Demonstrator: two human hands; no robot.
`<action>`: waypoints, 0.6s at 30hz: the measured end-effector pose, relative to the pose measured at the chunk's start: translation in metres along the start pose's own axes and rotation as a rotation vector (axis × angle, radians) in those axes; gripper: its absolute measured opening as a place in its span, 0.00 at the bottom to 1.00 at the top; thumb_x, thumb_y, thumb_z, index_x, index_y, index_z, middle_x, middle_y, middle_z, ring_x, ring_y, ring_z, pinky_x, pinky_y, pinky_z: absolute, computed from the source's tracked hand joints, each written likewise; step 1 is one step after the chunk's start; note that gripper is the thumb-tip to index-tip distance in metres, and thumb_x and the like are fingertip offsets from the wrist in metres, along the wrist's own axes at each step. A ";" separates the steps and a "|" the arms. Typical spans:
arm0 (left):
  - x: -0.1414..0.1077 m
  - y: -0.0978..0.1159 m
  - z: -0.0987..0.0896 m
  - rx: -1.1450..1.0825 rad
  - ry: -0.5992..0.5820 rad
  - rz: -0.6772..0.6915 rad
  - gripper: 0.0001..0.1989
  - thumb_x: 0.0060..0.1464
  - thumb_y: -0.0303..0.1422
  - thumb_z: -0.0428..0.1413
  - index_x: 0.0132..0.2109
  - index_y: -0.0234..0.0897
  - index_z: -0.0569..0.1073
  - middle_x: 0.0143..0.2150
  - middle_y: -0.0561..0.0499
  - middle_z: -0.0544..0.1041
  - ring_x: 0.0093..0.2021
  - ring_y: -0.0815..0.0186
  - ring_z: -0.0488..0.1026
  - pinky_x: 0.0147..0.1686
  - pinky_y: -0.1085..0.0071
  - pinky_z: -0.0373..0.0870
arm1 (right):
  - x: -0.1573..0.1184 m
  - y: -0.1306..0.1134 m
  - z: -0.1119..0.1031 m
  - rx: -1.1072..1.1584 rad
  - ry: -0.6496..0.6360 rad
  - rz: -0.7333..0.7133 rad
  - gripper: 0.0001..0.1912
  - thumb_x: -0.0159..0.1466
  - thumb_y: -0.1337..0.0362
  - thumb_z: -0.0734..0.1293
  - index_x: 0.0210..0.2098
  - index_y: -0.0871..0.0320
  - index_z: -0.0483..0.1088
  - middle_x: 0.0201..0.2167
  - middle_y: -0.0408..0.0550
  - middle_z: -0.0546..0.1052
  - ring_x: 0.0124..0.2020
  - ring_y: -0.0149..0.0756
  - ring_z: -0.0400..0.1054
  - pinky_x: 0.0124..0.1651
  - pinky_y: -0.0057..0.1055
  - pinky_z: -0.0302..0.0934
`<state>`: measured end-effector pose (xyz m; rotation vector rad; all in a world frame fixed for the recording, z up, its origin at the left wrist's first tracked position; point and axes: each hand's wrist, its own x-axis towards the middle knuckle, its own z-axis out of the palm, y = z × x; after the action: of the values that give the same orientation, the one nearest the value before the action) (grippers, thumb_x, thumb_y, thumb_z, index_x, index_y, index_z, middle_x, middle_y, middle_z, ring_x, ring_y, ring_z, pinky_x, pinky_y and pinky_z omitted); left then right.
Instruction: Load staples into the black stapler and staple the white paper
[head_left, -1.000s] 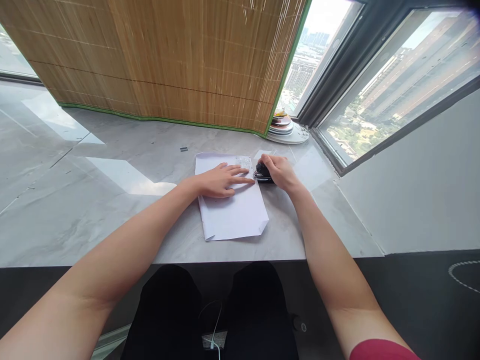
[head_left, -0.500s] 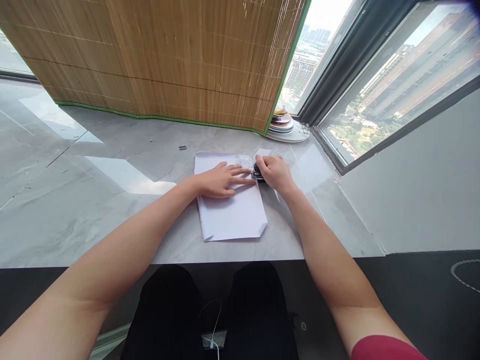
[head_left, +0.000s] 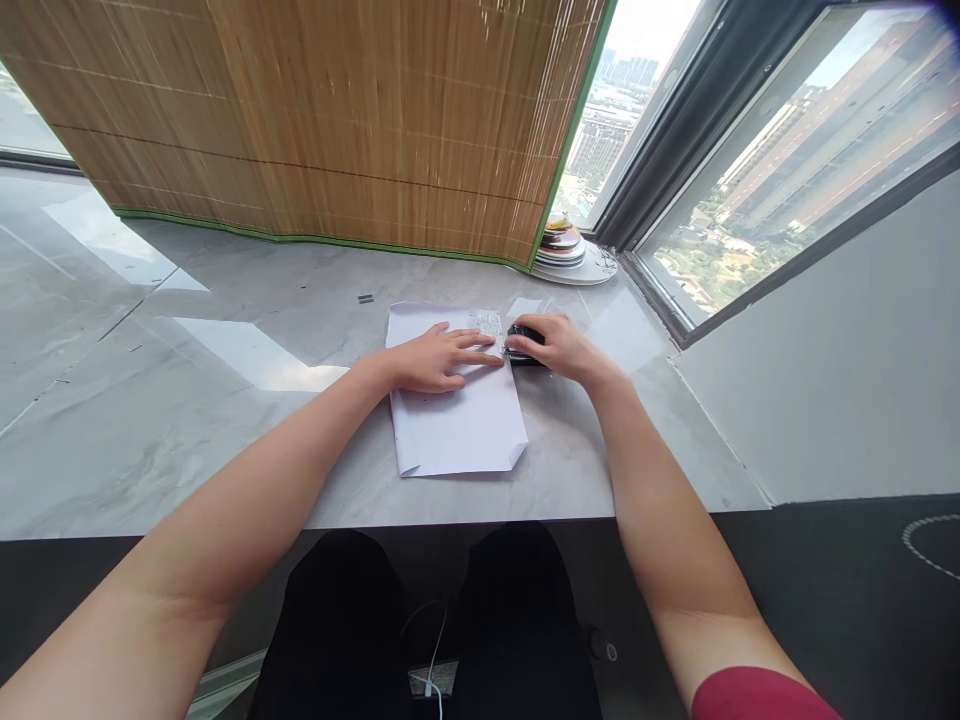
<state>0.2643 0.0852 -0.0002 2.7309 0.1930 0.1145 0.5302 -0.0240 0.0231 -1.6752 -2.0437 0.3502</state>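
White sheets of paper (head_left: 459, 430) lie on the grey marbled counter, with folded lower corners and a printed patch near the upper right. My left hand (head_left: 439, 360) rests flat across the paper, fingers spread and pointing right. At the paper's right edge sits a black stapler (head_left: 527, 340), its front end meeting the sheet. My right hand (head_left: 559, 347) grips the stapler from the right side, fingers over the top and thumb along the near side. The stapler's rear part is hidden by the hand.
Two small strips of staples (head_left: 365, 299) lie left of the paper. A stack of plates (head_left: 574, 262) stands in the far right corner by the window. A bamboo blind (head_left: 322, 130) hangs down to the counter's back. A white wall (head_left: 840, 380) bounds the right side.
My right hand has loosened from a fist pressed on the stapler to a wider grip, showing more of its top. My left hand and the paper have shifted very slightly left.
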 end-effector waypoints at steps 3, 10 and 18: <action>-0.002 -0.004 -0.001 -0.005 -0.014 -0.017 0.33 0.65 0.40 0.57 0.75 0.62 0.70 0.83 0.53 0.60 0.82 0.45 0.55 0.78 0.39 0.43 | -0.012 0.018 -0.014 0.021 -0.045 -0.102 0.24 0.64 0.51 0.77 0.57 0.50 0.78 0.50 0.50 0.85 0.48 0.48 0.77 0.52 0.40 0.68; -0.001 -0.003 -0.004 0.053 0.002 -0.036 0.27 0.65 0.39 0.58 0.69 0.61 0.77 0.80 0.52 0.66 0.79 0.45 0.60 0.78 0.37 0.42 | -0.018 0.039 -0.026 -0.069 0.396 0.119 0.22 0.66 0.56 0.74 0.57 0.55 0.81 0.51 0.57 0.85 0.54 0.58 0.78 0.59 0.51 0.70; -0.010 -0.031 -0.004 -0.052 0.217 -0.218 0.29 0.63 0.47 0.60 0.68 0.45 0.78 0.73 0.41 0.72 0.73 0.44 0.67 0.75 0.46 0.58 | 0.000 -0.039 0.041 0.219 0.231 -0.281 0.29 0.70 0.47 0.73 0.67 0.49 0.77 0.52 0.53 0.86 0.53 0.50 0.80 0.60 0.45 0.73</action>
<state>0.2507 0.1135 -0.0092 2.6226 0.5386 0.3486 0.4767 -0.0285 0.0066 -1.2200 -1.9539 0.2601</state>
